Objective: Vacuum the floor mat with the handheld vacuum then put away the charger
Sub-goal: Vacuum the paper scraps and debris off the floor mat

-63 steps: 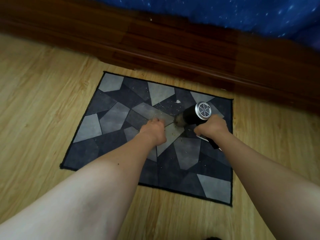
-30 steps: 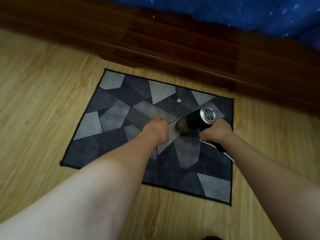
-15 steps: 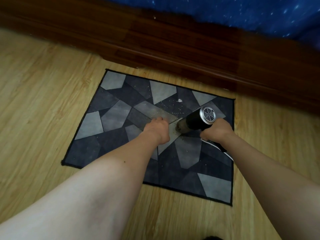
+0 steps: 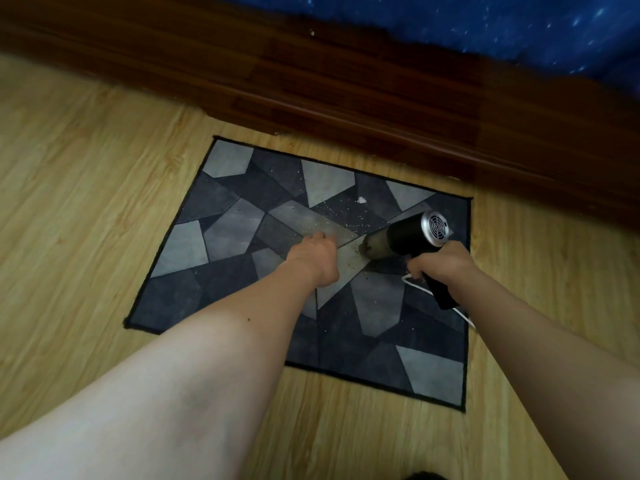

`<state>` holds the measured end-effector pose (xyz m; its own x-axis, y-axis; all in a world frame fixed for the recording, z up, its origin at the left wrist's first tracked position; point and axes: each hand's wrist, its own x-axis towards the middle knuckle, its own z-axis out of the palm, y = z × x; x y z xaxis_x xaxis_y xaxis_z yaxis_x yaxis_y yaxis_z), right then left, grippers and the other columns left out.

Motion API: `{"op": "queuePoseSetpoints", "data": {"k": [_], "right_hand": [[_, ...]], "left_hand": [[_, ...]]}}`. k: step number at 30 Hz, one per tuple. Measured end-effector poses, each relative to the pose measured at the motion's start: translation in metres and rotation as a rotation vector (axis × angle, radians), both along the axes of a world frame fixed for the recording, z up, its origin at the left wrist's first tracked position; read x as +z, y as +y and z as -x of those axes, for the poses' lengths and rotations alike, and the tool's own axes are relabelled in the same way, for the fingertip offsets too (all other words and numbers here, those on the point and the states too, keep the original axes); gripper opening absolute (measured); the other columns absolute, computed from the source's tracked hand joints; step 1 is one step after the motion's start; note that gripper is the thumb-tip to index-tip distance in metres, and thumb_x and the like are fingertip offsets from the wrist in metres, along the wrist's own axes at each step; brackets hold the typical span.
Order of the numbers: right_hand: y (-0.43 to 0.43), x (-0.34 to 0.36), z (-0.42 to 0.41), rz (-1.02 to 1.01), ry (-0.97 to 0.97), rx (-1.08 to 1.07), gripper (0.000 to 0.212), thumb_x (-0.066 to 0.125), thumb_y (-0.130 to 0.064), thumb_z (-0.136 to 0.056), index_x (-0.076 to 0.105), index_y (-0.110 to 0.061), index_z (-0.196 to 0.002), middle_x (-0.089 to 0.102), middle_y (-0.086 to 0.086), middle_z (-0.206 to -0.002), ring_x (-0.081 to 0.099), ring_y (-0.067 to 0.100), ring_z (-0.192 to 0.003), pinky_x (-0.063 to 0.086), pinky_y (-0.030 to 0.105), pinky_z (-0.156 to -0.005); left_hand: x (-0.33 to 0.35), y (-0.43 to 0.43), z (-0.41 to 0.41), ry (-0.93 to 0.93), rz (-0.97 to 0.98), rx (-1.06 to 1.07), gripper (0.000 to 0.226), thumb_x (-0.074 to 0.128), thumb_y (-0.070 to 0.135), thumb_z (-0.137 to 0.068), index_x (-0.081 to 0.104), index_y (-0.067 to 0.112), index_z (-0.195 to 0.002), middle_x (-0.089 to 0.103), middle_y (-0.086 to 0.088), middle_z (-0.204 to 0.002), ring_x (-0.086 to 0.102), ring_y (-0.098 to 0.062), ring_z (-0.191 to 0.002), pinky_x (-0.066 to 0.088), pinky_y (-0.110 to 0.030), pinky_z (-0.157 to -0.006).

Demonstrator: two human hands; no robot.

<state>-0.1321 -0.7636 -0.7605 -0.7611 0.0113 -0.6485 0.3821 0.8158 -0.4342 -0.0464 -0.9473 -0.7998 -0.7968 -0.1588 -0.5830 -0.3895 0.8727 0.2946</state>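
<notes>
- The right grip [image 4: 443,265] is wrapping tightly round the handle of the black handheld vacuum [image 4: 405,237], whose nozzle is pointing at the middle of the floor mat [image 4: 221,233].
- The left grip [image 4: 313,258] is resting on the mat beside the nozzle; with its fingers hidden, whether they are spread or curled cannot be told.
- A white cord [image 4: 465,317] is trailing below the handle.
- Pale crumbs [image 4: 346,213] are lying just beyond the nozzle.

home bedroom | wood bed frame [image 4: 381,81] | starry blue bedding [image 4: 485,26] | laminate floor [image 4: 86,202]
</notes>
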Motion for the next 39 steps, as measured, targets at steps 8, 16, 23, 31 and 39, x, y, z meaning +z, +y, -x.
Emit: {"op": "queuePoseSetpoints", "data": {"k": [8,16,23,31,39], "right_hand": [[-0.002,0.003,-0.002,-0.021,-0.057,0.029,0.019,0.067,0.004,-0.068,0.059,0.000,-0.085,0.053,0.013,-0.082,0.051,0.023,-0.068,0.040,0.027,-0.057],[-0.007,0.003,-0.006,-0.024,-0.019,0.009,0.016,0.064,0.006,-0.064,0.055,-0.003,-0.073,0.050,0.010,-0.073,0.050,0.022,-0.062,0.039,0.026,-0.057],[0.004,0.002,-0.004,0.004,-0.054,-0.022,0.029,0.064,0.006,-0.063,0.067,0.003,-0.092,0.057,0.015,-0.084,0.054,0.025,-0.073,0.042,0.030,-0.061],[0.001,0.007,-0.005,-0.023,-0.048,-0.001,0.037,0.065,0.005,-0.058,0.070,0.007,-0.094,0.060,0.015,-0.081,0.056,0.026,-0.071,0.044,0.033,-0.063],[-0.011,0.012,-0.008,-0.079,0.064,0.148,0.017,0.074,-0.006,-0.068,0.058,-0.008,-0.074,0.059,0.006,-0.074,0.055,0.018,-0.065,0.045,0.027,-0.059]], "left_hand": [[-0.001,-0.001,0.001,0.002,-0.004,0.000,0.053,0.060,0.017,-0.083,0.041,0.008,-0.132,0.042,-0.014,-0.130,0.042,-0.030,-0.124,0.043,-0.044,-0.101],[-0.003,-0.003,0.001,-0.002,-0.009,0.005,0.054,0.061,0.017,-0.083,0.041,0.008,-0.132,0.042,-0.014,-0.130,0.041,-0.030,-0.125,0.042,-0.044,-0.102],[-0.003,-0.002,0.001,0.000,-0.015,0.005,0.053,0.060,0.016,-0.083,0.040,0.007,-0.132,0.041,-0.015,-0.131,0.040,-0.031,-0.125,0.042,-0.044,-0.102],[-0.002,-0.001,0.001,0.008,-0.016,0.005,0.054,0.059,0.015,-0.083,0.040,0.006,-0.132,0.041,-0.015,-0.132,0.040,-0.032,-0.126,0.043,-0.045,-0.101],[-0.001,-0.003,-0.001,0.009,-0.016,0.014,0.059,0.059,0.016,-0.084,0.037,0.007,-0.137,0.041,-0.014,-0.133,0.039,-0.031,-0.127,0.041,-0.045,-0.104]]}}
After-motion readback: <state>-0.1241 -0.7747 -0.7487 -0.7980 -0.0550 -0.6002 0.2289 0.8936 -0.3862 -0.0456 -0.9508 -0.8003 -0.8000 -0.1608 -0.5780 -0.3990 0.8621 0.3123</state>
